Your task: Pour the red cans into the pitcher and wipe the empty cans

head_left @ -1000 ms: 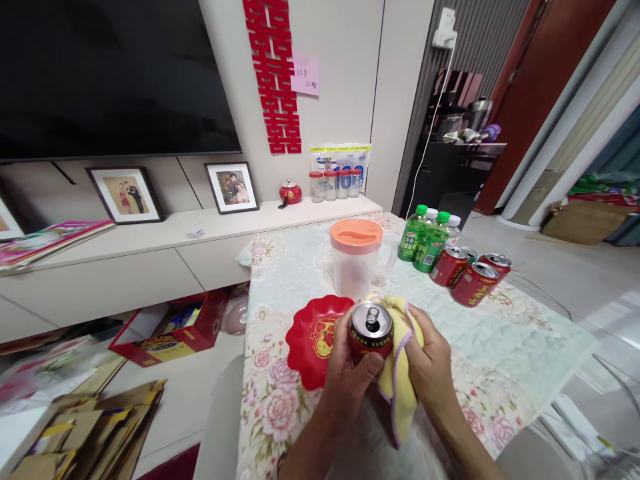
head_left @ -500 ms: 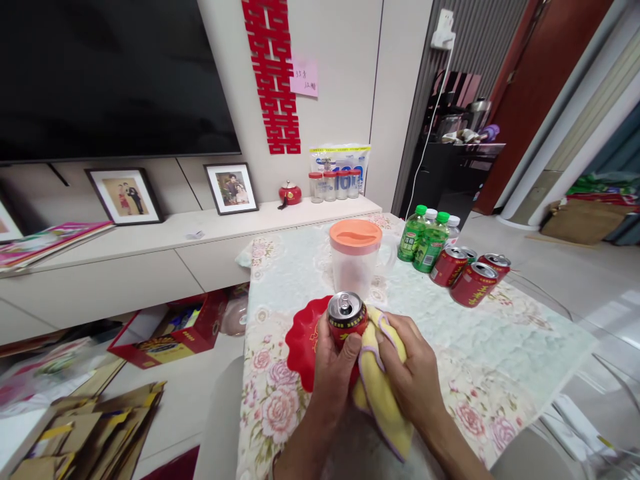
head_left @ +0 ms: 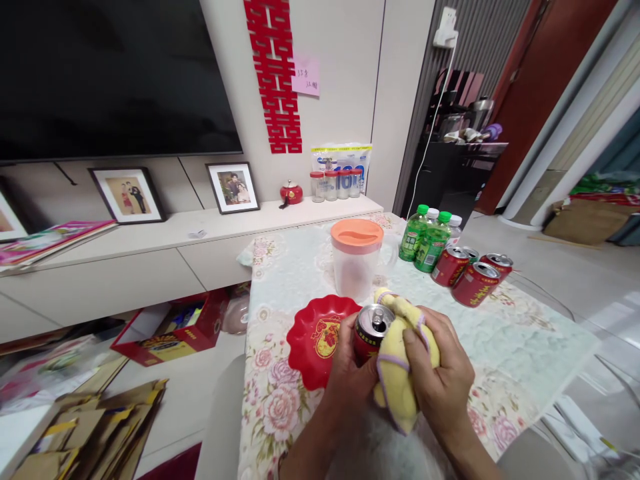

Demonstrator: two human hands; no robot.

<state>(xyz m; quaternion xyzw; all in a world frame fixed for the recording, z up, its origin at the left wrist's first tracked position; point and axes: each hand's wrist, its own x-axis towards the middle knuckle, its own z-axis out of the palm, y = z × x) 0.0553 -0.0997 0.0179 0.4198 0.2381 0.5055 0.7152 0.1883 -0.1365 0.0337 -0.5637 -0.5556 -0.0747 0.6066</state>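
A dark red drink can [head_left: 369, 341] with its top opened stands tilted in my left hand [head_left: 347, 373], whose fingers wrap its left side. My right hand [head_left: 443, 363] grips a yellow cloth [head_left: 397, 373] with purple edging and presses it against the can's right side. Part of the can is hidden behind the cloth and fingers. Just left of my hands lies a red scalloped plate [head_left: 305, 333] with a gold pattern. Behind the can stands a translucent pitcher [head_left: 354, 270] with an orange lid.
Several red cans [head_left: 475, 285] and green-capped bottles [head_left: 431, 243] stand at the table's back right. The floral tablecloth [head_left: 280, 400] covers the table. Beyond it runs a white cabinet [head_left: 180, 243] with photo frames. Flattened cardboard [head_left: 85, 427] lies on the floor at left.
Both hands have moved right with the can and the cloth, uncovering more of the red plate. The can has turned, and the cloth is bunched higher around its right side.
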